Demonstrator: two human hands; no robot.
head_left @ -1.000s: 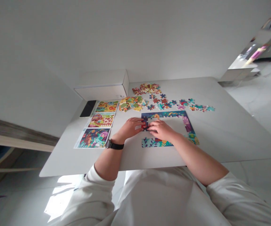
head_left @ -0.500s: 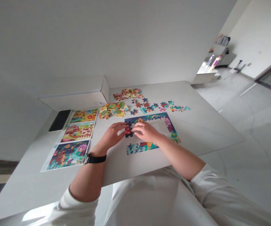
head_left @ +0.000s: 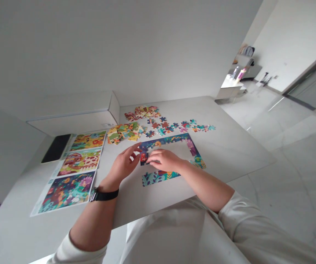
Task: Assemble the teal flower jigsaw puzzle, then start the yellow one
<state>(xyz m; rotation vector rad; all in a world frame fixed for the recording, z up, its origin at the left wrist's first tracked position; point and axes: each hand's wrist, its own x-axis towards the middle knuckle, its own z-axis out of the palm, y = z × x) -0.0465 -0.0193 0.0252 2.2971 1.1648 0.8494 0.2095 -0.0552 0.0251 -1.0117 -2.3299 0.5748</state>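
Observation:
My left hand point(head_left: 123, 163) is raised with its fingers apart, just left of a partly built jigsaw puzzle border point(head_left: 171, 139), and holds nothing. My right hand point(head_left: 163, 160) lies over the border's left end, its fingertips on the dark blue pieces beside a red-patterned piece point(head_left: 143, 157). Whether those fingers grip a piece is hidden. Further back lie loose jigsaw pieces point(head_left: 169, 127), a heap of yellow-green pieces point(head_left: 122, 134) and a smaller pile point(head_left: 140, 113). A black watch strap point(head_left: 103, 195) circles my left wrist.
Left of the puzzle, a printed sheet with several colourful pictures point(head_left: 67, 192) lies on the white table point(head_left: 229, 146). A black phone point(head_left: 55, 148) sits at the table's left, near a white box point(head_left: 72, 123). A table edge runs in front of my torso.
My left hand has lifted off the pieces and moved left, fingers spreading. My right hand stays at the border's left end. The view has turned, shifting the table left and down.

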